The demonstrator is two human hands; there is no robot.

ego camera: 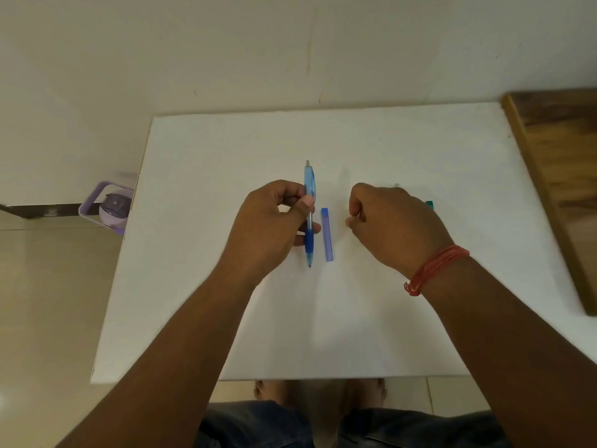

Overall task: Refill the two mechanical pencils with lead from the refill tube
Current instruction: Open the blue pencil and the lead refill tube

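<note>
White table (pixel 226 318), 1 blue pencil (pixel 309 189) in L grip (pixel 274 221), 1 refill tube (pixel 327 234), R grip (pixel 387 221) curled, empty.

White board (pixel 387 318) lies flat as work surface. Wooden plank (pixel 555 163) sits along its right edge. Purple bottle (pixel 113 210) stands on floor, left of board, inside lilac frame. Beige tiled floor (pixel 48 302) below. Cream wall (pixel 226 53) behind. Red thread band (pixel 434 270) on wrist.

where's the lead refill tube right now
In the head view the refill tube lies flat on the white table, between the hands, just right of the blue pencil held in the left hand.
</note>
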